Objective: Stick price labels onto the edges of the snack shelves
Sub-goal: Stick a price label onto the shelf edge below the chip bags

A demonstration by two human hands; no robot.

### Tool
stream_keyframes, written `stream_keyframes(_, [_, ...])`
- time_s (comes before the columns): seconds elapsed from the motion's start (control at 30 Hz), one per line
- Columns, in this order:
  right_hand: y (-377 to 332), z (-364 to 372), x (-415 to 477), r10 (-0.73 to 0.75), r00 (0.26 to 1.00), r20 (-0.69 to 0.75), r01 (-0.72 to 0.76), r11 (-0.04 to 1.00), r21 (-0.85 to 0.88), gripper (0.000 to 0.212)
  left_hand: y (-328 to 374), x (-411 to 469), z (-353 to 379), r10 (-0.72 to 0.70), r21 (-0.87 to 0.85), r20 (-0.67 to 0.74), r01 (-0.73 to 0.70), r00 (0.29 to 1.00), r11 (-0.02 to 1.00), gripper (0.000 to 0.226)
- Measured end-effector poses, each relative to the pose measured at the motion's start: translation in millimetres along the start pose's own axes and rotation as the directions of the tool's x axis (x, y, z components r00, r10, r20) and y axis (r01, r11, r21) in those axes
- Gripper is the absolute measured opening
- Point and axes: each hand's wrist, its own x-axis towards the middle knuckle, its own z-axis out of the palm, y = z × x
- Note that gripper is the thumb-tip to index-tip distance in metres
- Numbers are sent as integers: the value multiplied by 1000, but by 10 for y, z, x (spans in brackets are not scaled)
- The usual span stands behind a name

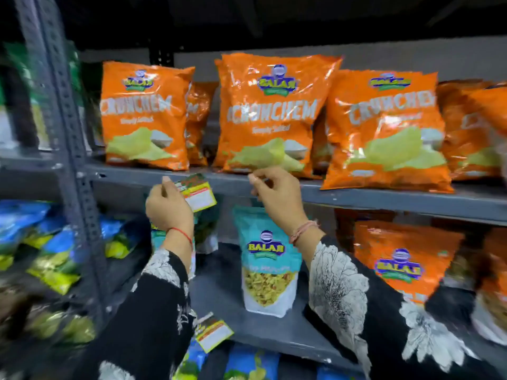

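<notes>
My left hand (168, 207) holds a small price label (198, 195) with a green border and white field, raised just below the grey upper shelf edge (356, 197). My right hand (277, 196) is to its right, thumb and forefinger pinched together at the same shelf edge; whether something thin lies between them I cannot tell. Orange Crunchem bags (270, 116) stand on that shelf directly above both hands. Another price label (214, 331) is stuck on the lower shelf edge (274, 342), beside my left sleeve.
A teal snack pouch (267, 270) stands on the lower shelf between my forearms. More orange bags (403, 261) fill the lower right. A perforated grey upright post (71, 149) rises at left, with blue and yellow-green packets (46, 248) beyond it.
</notes>
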Motion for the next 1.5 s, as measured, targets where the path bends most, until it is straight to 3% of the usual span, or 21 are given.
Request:
stream_keyframes(0.07, [-9, 279, 66, -43, 997, 65, 49, 994, -96, 10, -119, 139, -9, -35, 69, -44, 38, 998, 997, 32])
stream_keyframes(0.17, [-10, 692, 197, -100, 988, 121, 123, 973, -198, 18, -329, 314, 21, -135, 36, 45, 134, 990, 990, 28])
stream_keyframes(0.27, [6, 924, 281, -204, 978, 46, 206, 907, -368, 24, -493, 477, 64, -140, -50, 134, 148, 981, 988, 24])
stream_keyframes(0.37, [-42, 1097, 313, -279, 960, -24, 229, 831, -507, 15, -569, 540, 73, -122, -157, 149, 146, 981, 977, 14])
stream_keyframes(0.47, [-8, 1178, 220, -311, 930, -194, 197, 870, -451, 9, -525, 528, -38, 25, -197, 151, 6, 988, 980, 5])
stream_keyframes(0.6, [54, 1258, -48, -202, 912, -356, 105, 956, -273, 12, -430, 618, -146, 170, -242, 206, -118, 964, 963, 4])
stream_keyframes(1.03, [-45, 1334, 59, -149, 919, -365, -16, 911, -412, 13, -499, 768, 33, 222, -124, 249, -197, 943, 973, 13])
stream_keyframes(1.13, [-163, 1275, 178, 12, 952, -305, -147, 893, -425, 11, -471, 770, 66, 211, -115, 227, -189, 951, 975, 19])
stream_keyframes(1.23, [-248, 1117, 306, 198, 939, -280, -299, 875, -381, 42, -425, 912, 51, 62, -81, 252, -42, 966, 996, 44])
stream_keyframes(1.3, [-267, 1057, 255, 175, 938, -298, -279, 894, -351, 49, -420, 970, 13, 2, -36, 263, 8, 965, 999, 48])
stream_keyframes(1.43, [-37, 925, -140, -35, 911, -411, -103, 946, -309, 20, -564, 692, -145, 35, -8, 118, -34, 992, 999, 43])
stream_keyframes(1.5, [220, 746, -408, -170, 895, -413, -12, 915, -403, 12, -700, 331, -213, 82, -14, 92, -81, 992, 997, 31])
